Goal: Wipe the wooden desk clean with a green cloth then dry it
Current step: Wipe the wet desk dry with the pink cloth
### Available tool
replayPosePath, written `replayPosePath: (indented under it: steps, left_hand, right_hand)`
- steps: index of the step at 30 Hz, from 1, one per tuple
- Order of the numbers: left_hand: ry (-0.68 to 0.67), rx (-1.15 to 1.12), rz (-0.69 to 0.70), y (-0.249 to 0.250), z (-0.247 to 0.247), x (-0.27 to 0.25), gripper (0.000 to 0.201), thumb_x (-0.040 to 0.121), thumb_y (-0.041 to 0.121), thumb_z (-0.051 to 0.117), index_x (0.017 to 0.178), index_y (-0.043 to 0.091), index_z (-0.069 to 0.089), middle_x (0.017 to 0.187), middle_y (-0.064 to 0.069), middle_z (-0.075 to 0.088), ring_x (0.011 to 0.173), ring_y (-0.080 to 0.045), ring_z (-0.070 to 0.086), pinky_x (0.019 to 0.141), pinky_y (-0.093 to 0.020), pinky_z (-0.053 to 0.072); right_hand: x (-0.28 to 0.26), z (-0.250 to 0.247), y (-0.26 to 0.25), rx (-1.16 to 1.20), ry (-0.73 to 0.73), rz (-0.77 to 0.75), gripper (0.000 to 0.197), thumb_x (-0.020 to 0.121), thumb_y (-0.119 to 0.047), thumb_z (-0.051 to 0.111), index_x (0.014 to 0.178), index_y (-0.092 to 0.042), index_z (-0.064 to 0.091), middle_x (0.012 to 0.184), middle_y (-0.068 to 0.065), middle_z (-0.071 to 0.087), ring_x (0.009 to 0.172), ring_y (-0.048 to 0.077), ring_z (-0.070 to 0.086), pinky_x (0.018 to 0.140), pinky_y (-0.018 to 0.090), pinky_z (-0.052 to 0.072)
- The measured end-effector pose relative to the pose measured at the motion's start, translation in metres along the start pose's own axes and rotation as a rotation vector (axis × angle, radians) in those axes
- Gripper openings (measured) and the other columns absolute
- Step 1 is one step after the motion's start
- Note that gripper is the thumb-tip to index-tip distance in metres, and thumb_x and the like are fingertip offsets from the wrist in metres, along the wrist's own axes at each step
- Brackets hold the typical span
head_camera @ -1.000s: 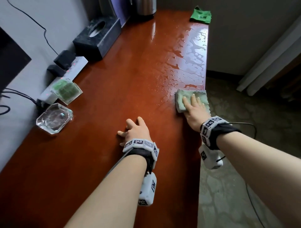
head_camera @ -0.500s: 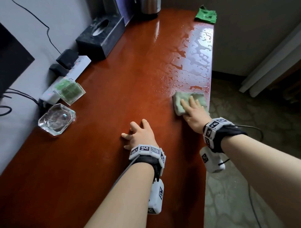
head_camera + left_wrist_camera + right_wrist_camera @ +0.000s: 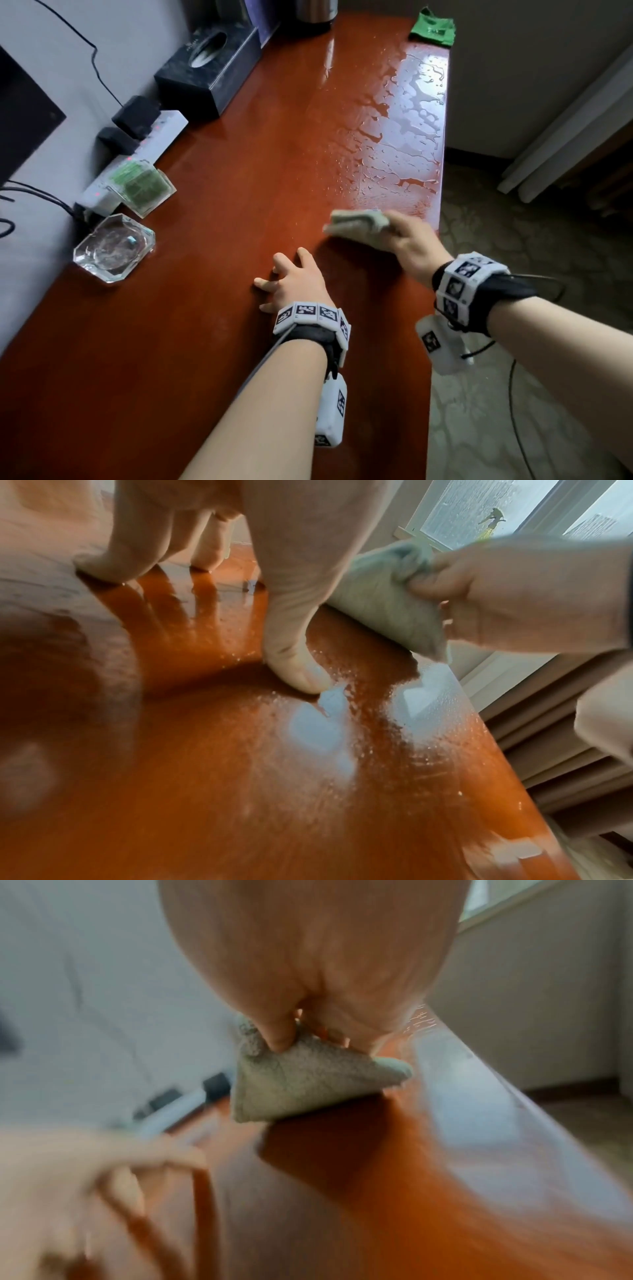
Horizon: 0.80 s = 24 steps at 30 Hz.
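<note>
Head view: glass ashtray (image 3: 114,247) at 9 o'clock, contents unclear; tissue box (image 3: 209,73) at 11 o'clock. Right hand (image 3: 409,245) grasps pale cloth (image 3: 356,222) on wet desk (image 3: 260,178). Left hand (image 3: 291,284) rests spread, fingertips down.

reddish-brown desk (image 3: 239,178); pale green cloth (image 3: 359,224); bright green cloth (image 3: 433,29); black tissue box (image 3: 209,77).

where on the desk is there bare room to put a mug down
Bare wood on the desk between the tissue box and the puddles, and nearer you, left of the left hand. The wall side is crowded: power strip, glass ashtray.
</note>
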<state>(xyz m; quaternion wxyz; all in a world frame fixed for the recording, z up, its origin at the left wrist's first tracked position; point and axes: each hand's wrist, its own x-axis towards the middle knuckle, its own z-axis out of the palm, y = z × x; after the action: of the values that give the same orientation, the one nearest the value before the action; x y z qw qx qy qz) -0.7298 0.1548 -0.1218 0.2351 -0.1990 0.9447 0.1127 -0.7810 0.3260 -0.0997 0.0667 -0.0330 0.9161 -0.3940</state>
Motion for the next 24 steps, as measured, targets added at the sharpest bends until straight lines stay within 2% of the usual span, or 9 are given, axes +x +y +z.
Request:
replayPosePath:
  steps: [4,6,8,10,12,14,17,20,24]
  left_hand:
    - [-0.034,0.007,0.012,0.0,-0.003,-0.002,0.105,0.071,0.024,0.087,0.147,0.033,0.014,0.131,-0.012,0.008,0.135,-0.057,0.021,0.094,-0.063,0.047]
    - [-0.027,0.006,0.011,0.0,-0.004,-0.002,0.102,0.074,0.023,0.085,0.146,0.033,0.013,0.131,-0.012,0.008,0.135,-0.057,0.019,0.094,-0.064,0.045]
    - [-0.016,0.012,0.012,0.0,-0.003,-0.001,0.104,0.074,0.022,0.085,0.147,0.033,0.013,0.131,-0.012,0.009,0.135,-0.057,0.02,0.093,-0.063,0.046]
    - [-0.022,0.011,0.017,0.0,-0.002,-0.001,0.108,0.071,0.025,0.087,0.147,0.033,0.012,0.13,-0.012,0.008,0.135,-0.057,0.02,0.092,-0.062,0.048]
    - [-0.027,0.011,0.014,0.001,-0.001,0.001,0.108,0.068,0.027,0.089,0.145,0.032,0.013,0.129,-0.012,0.008,0.134,-0.057,0.021,0.091,-0.062,0.049]
    - [-0.018,0.011,0.007,0.001,0.0,0.003,0.105,0.065,0.028,0.09,0.14,0.031,0.017,0.127,-0.012,0.009,0.133,-0.057,0.024,0.088,-0.061,0.05]
    - [-0.006,-0.006,-0.004,0.002,0.001,0.005,0.1,0.064,0.026,0.091,0.135,0.031,0.022,0.127,-0.013,0.01,0.131,-0.058,0.026,0.086,-0.061,0.052]
    - [-0.01,0.004,-0.003,0.001,0.001,0.006,0.101,0.061,0.028,0.092,0.133,0.031,0.021,0.126,-0.012,0.011,0.13,-0.056,0.03,0.085,-0.059,0.053]
    - [0.017,0.033,0.022,-0.002,0.005,0.007,0.104,0.056,0.031,0.094,0.132,0.031,0.023,0.122,-0.011,0.014,0.123,-0.052,0.045,0.083,-0.056,0.055]
  right_hand:
    - [0.003,-0.017,-0.03,0.764,0.033,0.237,0.024,0.097,-0.004,0.047,0.095,-0.02,0.065,0.089,0.002,0.063,0.083,0.016,0.059,0.074,0.032,0.048]
    - [0.004,-0.018,-0.027,0.812,0.011,0.353,0.021,0.098,-0.006,0.047,0.093,-0.016,0.064,0.086,0.002,0.064,0.082,0.018,0.06,0.072,0.032,0.049]
    - [0.006,-0.018,-0.012,0.509,0.079,0.394,0.014,0.092,-0.011,0.054,0.098,-0.019,0.064,0.089,0.0,0.065,0.088,0.022,0.062,0.073,0.031,0.049]
    - [0.003,-0.02,0.005,0.019,0.189,0.371,0.035,0.086,-0.009,0.053,0.12,-0.018,0.059,0.112,0.003,0.063,0.109,0.025,0.059,0.088,0.03,0.044]
    - [-0.004,-0.019,0.009,-0.243,0.223,0.18,0.052,0.087,-0.003,0.05,0.138,-0.011,0.046,0.14,0.01,0.049,0.13,0.025,0.044,0.107,0.029,0.032]
    - [-0.013,-0.009,0.008,-0.343,-0.009,-0.031,0.06,0.094,-0.014,0.049,0.15,-0.016,0.028,0.159,0.007,0.021,0.146,0.025,0.018,0.119,0.035,0.017]
    - [-0.025,0.016,0.014,-0.569,-0.408,-0.141,0.065,0.1,-0.042,0.037,0.154,-0.032,0.002,0.161,-0.001,-0.014,0.147,0.025,-0.014,0.12,0.044,-0.004]
    - [-0.021,0.021,0.02,-0.624,-0.414,-0.131,0.062,0.101,-0.051,0.026,0.151,-0.04,-0.008,0.158,-0.006,-0.022,0.146,0.022,-0.02,0.118,0.041,-0.011]
    - [0.005,0.008,0.029,-0.585,-0.291,0.155,0.061,0.1,-0.054,0.021,0.152,-0.038,-0.005,0.16,-0.002,-0.019,0.147,0.027,-0.017,0.119,0.047,-0.007]
